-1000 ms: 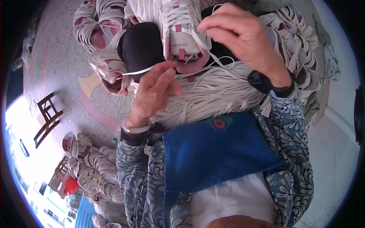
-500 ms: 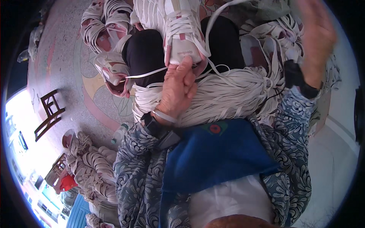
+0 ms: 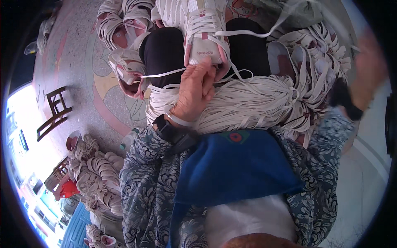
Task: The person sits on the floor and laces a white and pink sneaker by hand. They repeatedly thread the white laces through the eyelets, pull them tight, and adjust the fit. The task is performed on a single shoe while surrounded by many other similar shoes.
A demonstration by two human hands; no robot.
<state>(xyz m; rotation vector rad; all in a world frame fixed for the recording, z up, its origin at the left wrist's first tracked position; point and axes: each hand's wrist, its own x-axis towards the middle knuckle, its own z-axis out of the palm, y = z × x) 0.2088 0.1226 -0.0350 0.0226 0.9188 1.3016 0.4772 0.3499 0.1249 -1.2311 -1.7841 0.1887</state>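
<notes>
A white and pink sneaker (image 3: 202,39) sits between my knees, its toe pointing away and its white laces crossed through the upper eyelets. My left hand (image 3: 192,91) is closed on the sneaker's heel end, thumb on the padded tongue and fingers curled below. Far out to the right is my right hand (image 3: 368,72), smeared by motion. A white shoelace (image 3: 248,32) runs from the sneaker's right side, loops up in a blur and reaches that hand's fingers. Another loose lace end trails left from the shoe. A thick bundle of white laces (image 3: 244,101) lies across my lap.
Several laced-up sneakers (image 3: 124,68) stand on the speckled floor at the left, with more shoes (image 3: 285,58) at the right. A heap of sneakers (image 3: 97,173) lies lower left, near a wooden chair (image 3: 53,111) and a bottle (image 3: 129,138).
My right hand has swung farther out to the right and slightly down, drawing the shoelace along. My left hand keeps its hold on the sneaker.
</notes>
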